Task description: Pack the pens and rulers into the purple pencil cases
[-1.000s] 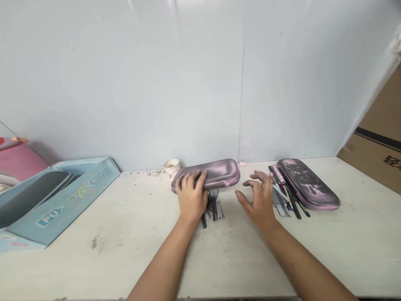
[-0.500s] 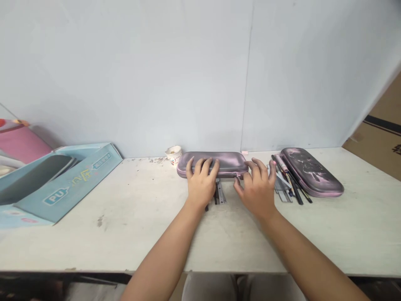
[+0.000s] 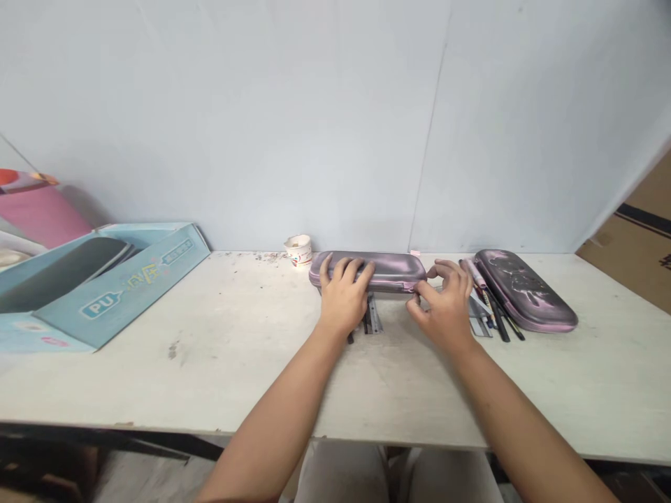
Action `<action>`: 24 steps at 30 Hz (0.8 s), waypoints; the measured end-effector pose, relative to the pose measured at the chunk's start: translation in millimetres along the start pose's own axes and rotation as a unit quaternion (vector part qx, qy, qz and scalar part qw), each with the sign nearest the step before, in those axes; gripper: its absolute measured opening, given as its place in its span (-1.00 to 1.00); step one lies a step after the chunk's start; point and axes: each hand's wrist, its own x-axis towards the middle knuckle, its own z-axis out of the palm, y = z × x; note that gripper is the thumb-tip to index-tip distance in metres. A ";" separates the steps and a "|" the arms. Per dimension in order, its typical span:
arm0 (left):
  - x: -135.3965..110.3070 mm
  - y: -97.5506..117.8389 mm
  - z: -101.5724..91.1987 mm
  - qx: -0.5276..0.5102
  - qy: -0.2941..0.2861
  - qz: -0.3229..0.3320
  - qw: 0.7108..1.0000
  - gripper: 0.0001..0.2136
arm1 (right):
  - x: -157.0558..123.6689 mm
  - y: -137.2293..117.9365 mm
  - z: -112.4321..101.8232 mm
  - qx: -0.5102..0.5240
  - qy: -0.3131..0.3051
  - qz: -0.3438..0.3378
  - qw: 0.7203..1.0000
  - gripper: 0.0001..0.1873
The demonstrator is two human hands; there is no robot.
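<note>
A dark pencil case with a pinkish sheen (image 3: 395,264) lies closed on the table near the wall. My left hand (image 3: 343,293) grips its left part, with spread fingers over the lid and the thumb hidden. At its right front corner, the thumb and index finger of my right hand (image 3: 445,297) are pinched on the zipper pull, which the fingertips mostly cover. Several rulers (image 3: 374,316) stick out from under the front of the case, beside my left hand.
A second dark pencil case (image 3: 527,290) lies to the right, with several pens (image 3: 495,311) and rulers along its left side. Behind stands a small paper cup (image 3: 298,250). A light-blue box (image 3: 120,297) holding a dark case is at the left.
My right thumb and index finger have come together at the zipper pull. The left hand stays on the pencil case. The whole view has shifted slightly.
</note>
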 end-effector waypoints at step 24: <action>10.5 -0.7 -18.4 -0.426 -0.051 -0.066 0.901 -0.66 | -1.2 56.9 4.4 0.323 -0.091 0.182 0.924 -0.84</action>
